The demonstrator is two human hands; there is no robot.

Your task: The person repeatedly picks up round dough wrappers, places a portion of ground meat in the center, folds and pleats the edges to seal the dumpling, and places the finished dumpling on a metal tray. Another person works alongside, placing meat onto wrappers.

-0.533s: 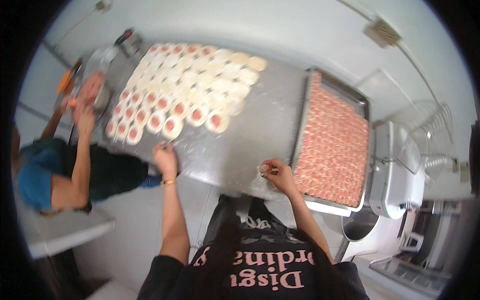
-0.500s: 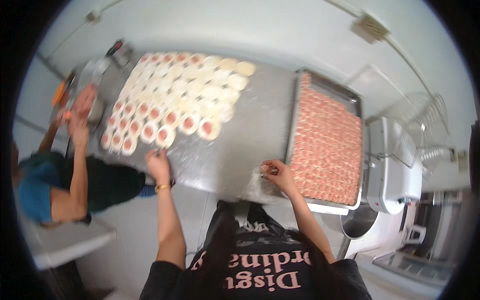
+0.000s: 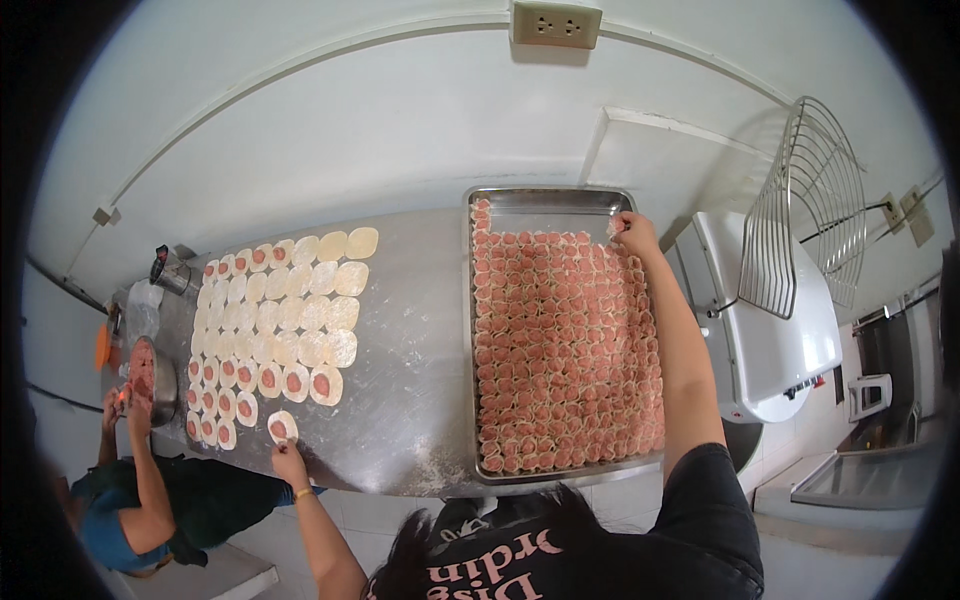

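Observation:
My left hand [image 3: 289,464] pinches the near edge of a round dough wrapper [image 3: 291,420] with a dab of pink minced meat on it, at the near side of the steel table. Rows of pale wrappers [image 3: 262,318] spread beyond it, some topped with meat. On the right, my right hand [image 3: 637,234] reaches to the far right of a metal tray [image 3: 545,197]. Its closed fingertips hold a small open-topped dumpling [image 3: 615,226] at the end of a row. Packed rows of such dumplings [image 3: 560,340] fill most of the tray.
At the far left, a co-worker's hands [image 3: 130,402] are at a metal bowl of minced meat [image 3: 150,375]. A white appliance [image 3: 775,325] with a wire rack [image 3: 815,210] stands right of the tray. Flour dusts the steel table [image 3: 410,380]. A wall socket [image 3: 556,25] is above.
The view has swung right. My right hand has moved from the table's near edge to the tray's far end, carrying the dumpling. My left hand now grips a meat-topped wrapper.

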